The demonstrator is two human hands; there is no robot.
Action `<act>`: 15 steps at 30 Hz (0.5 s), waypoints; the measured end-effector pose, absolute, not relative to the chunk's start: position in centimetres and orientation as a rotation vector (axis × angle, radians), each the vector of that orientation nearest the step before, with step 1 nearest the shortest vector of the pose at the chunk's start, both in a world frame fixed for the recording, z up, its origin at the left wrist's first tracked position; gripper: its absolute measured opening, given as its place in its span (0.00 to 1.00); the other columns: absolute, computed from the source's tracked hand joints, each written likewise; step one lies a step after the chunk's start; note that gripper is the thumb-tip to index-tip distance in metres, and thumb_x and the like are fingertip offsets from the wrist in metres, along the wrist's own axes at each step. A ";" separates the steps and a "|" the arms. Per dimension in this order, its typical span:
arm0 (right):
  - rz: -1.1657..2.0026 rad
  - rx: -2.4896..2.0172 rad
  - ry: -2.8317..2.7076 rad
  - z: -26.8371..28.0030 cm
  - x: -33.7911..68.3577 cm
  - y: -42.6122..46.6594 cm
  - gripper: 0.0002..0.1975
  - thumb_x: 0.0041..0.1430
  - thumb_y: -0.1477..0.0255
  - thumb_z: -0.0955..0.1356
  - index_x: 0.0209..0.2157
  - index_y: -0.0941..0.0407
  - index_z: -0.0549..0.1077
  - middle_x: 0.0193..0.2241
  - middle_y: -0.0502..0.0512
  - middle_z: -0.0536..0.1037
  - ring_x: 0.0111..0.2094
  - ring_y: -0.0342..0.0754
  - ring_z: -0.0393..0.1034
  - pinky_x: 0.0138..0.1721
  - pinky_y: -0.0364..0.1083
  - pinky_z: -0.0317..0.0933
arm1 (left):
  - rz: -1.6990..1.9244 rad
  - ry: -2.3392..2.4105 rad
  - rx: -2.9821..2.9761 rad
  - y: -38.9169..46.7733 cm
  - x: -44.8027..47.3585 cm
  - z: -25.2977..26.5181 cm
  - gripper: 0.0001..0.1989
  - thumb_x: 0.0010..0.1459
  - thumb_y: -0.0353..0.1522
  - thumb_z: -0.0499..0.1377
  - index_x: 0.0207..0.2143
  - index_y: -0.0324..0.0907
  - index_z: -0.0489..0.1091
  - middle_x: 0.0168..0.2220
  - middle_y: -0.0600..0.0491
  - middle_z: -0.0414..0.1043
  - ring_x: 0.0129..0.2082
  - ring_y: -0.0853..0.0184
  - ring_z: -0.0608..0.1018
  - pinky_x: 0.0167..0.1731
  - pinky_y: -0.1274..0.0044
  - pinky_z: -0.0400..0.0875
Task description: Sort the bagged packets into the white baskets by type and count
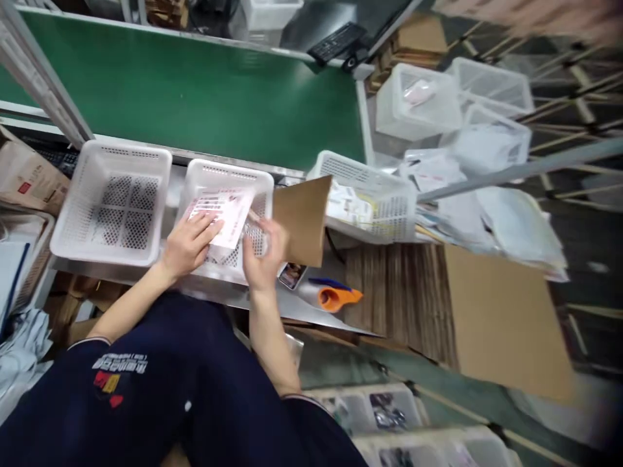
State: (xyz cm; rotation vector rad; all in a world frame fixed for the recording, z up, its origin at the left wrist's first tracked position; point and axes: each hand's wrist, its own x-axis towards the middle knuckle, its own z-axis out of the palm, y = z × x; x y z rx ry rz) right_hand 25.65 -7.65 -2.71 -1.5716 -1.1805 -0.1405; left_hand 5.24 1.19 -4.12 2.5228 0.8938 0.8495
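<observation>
both hands on one flat packet over the middle basket

head view: the flat packet point(221, 214), pink and white with printed lines, lies tilted in the middle basket point(228, 175). its long axis runs from lower left to upper right. the left hand point(189, 243) lies flat on its near left corner, fingers spread, pressing rather than closed round it. the right hand point(263, 253) is at its right edge, fingers curled there, and seems to pinch the clear edge; motion blur makes that unsure. the packet sits just ahead of both hands, equally near each.

count: one packet in hand; three white mesh baskets in a row, the empty basket point(111, 201) left, the full basket point(370, 198) right; one brown card point(304, 217) touching the right hand's far side; one orange tool point(335, 297) on the bench.
</observation>
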 end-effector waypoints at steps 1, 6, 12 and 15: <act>0.019 -1.645 -1.216 -4.4 26.1 -9.3 0.12 0.72 0.65 0.67 0.52 0.53 0.77 0.52 0.62 0.79 0.56 0.57 0.76 0.59 0.63 0.72 | 0.686 0.853 2.574 0.4 6.7 -4.9 0.18 0.73 0.36 0.56 0.59 0.43 0.78 0.64 0.41 0.77 0.69 0.50 0.74 0.73 0.48 0.61; 0.593 -1.809 -1.333 -10.8 28.7 -13.3 0.17 0.72 0.67 0.63 0.54 0.56 0.78 0.57 0.67 0.80 0.61 0.58 0.75 0.65 0.62 0.69 | 0.484 0.976 2.465 -5.9 6.5 -9.6 0.14 0.72 0.34 0.58 0.53 0.44 0.81 0.55 0.43 0.84 0.58 0.53 0.83 0.69 0.49 0.68; 0.791 -1.998 -1.640 -11.8 32.3 -1.6 0.29 0.69 0.72 0.65 0.69 0.62 0.67 0.76 0.72 0.57 0.77 0.63 0.50 0.77 0.63 0.47 | 0.949 1.196 2.366 -13.2 3.3 -9.9 0.11 0.72 0.28 0.59 0.49 0.45 0.81 0.48 0.47 0.86 0.49 0.60 0.87 0.59 0.62 0.78; 0.941 -2.270 -1.580 -11.9 31.5 2.6 0.36 0.73 0.65 0.64 0.76 0.63 0.56 0.79 0.74 0.44 0.80 0.65 0.35 0.78 0.64 0.38 | 0.996 1.282 2.343 -15.9 3.4 -9.6 0.12 0.71 0.28 0.59 0.49 0.45 0.81 0.47 0.48 0.87 0.48 0.61 0.87 0.56 0.65 0.81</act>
